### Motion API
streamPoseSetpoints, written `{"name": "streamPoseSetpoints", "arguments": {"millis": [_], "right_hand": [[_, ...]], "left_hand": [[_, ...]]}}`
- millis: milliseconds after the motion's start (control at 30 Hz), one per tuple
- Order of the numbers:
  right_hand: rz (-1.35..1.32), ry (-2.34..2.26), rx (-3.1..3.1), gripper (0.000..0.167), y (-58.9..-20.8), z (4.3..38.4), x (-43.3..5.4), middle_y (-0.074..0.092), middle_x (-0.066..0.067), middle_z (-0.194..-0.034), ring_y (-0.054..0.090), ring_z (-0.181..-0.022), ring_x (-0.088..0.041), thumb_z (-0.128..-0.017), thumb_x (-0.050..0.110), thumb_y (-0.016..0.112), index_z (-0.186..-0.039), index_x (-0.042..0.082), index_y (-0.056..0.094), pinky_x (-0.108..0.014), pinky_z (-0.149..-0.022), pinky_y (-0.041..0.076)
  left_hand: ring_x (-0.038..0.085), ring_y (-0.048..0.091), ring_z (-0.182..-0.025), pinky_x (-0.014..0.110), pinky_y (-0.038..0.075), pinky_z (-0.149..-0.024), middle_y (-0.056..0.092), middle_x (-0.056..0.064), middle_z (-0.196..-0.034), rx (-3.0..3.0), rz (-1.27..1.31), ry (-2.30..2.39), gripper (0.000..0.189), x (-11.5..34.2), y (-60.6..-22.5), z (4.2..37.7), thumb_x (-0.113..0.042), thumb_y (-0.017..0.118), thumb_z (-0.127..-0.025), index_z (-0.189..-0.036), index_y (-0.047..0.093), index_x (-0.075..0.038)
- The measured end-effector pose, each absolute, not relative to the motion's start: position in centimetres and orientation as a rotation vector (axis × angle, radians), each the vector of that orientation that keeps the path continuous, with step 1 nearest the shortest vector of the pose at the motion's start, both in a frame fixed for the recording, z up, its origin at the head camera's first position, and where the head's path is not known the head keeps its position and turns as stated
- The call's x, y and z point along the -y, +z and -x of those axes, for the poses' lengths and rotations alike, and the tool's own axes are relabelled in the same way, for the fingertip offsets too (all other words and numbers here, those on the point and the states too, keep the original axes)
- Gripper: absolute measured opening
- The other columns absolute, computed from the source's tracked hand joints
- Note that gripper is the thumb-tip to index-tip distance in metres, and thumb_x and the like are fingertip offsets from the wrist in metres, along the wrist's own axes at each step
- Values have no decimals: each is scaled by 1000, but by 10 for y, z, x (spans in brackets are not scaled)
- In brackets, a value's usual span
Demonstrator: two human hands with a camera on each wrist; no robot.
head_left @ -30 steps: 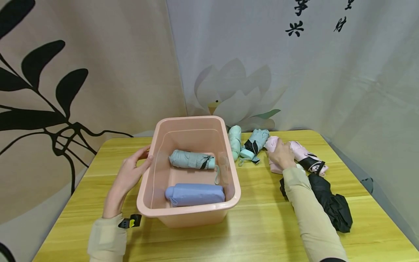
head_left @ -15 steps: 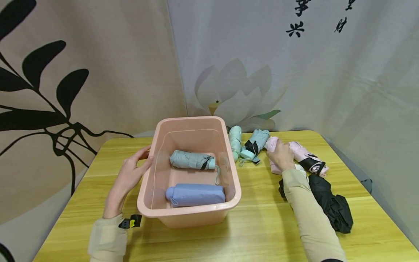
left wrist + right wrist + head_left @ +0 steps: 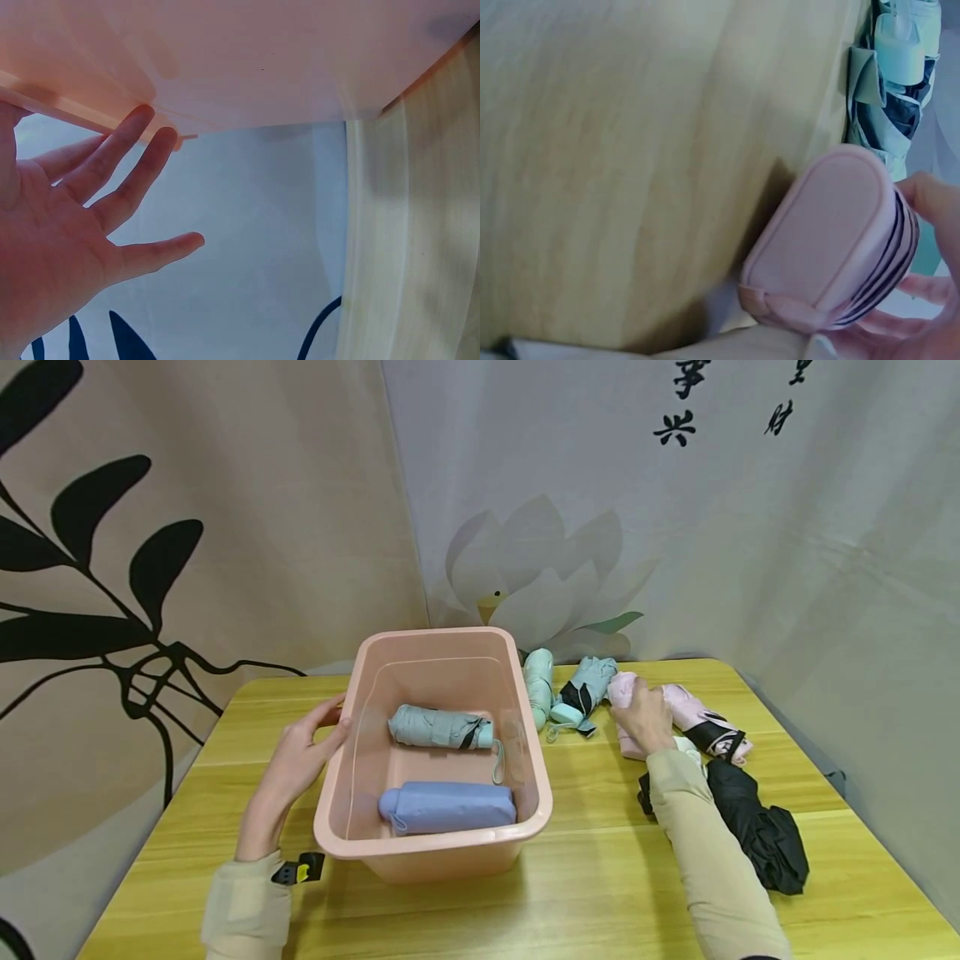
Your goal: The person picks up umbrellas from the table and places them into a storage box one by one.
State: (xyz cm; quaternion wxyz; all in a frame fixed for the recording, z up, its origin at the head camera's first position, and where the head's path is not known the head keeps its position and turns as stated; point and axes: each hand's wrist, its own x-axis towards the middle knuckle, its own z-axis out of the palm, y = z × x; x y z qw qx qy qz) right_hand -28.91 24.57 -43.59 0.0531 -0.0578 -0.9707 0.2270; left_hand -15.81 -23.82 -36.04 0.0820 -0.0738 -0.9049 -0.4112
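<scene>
Pink umbrella (image 3: 825,229), smooth, oblong-ended, layered along sides; right fingers (image 3: 928,288) gripping.

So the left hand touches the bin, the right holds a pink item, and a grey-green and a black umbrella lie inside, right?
Not quite: in the head view the bin contains the grey-green umbrella and a blue umbrella, not a black one. The left hand does touch the bin; the right hand holds a pink item.

Wide head view, two close wrist views
Head faces forward and down over the table (image 3: 585,860); left wrist sits just outside the tub (image 3: 262,67), shown at 12 o'clock; right wrist, near the pink umbrella (image 3: 821,232), at 4 o'clock; head shares one with each
</scene>
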Motion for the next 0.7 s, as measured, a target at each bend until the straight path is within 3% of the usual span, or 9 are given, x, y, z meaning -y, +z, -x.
{"name": "streamPoseSetpoints", "arguments": {"millis": [367,700], "right_hand": [[129,683,2842,63,-427,287,-241,51,-32,-106,55,-89,-46,-80,23,64,-132,-4,41,-53,-71,47],[79,669,2754,69,-413,284,-236,49,-34,-116,55,-92,-50,-81,25,64,-140,1,38,-57,-76,46]], "left_hand": [[44,52,-119,58,43,-98,57,29,-126,2706,214,-1230,55,237,-357,156,-34,48,-99,-144,39,-3],[44,53,-119,58,44,-97,57,29,-126,2706,215,-1228,56,238,-359,157,-36,47,-99,-144,38,-3]]}}
